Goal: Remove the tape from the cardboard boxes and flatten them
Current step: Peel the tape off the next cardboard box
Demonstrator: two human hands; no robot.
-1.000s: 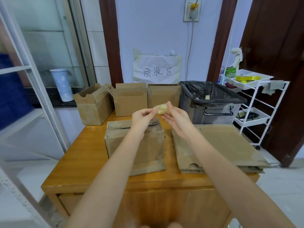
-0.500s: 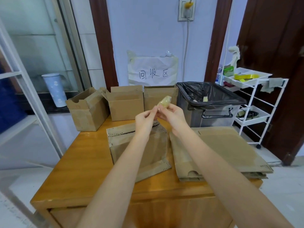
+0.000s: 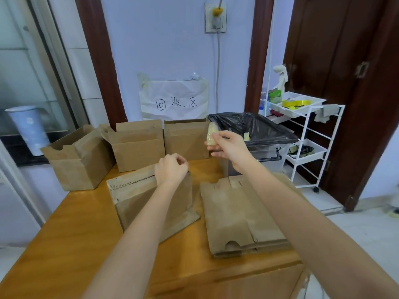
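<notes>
The right hand pinches a crumpled wad of tape between thumb and fingers and holds it up just left of the bin, a grey tub lined with a black bag at the far right of the table. The left hand hangs with fingers loosely curled and holding nothing, above the box that lies on its side in the middle of the table. This looks like the disposal step: the tape is off that box and is on its way to the bin. The next move calls for carrying the wad over the bag's rim and letting go, which may need a shake since tape clings to fingers; after that the middle box wants pressing flat.

To the right lies a stack of flattened boxes. Along the far edge stand three open boxes, not yet flattened. A paper sign taped to the wall behind them reads 回收区 in handwritten characters. No brand or print shows on the cardboard.
</notes>
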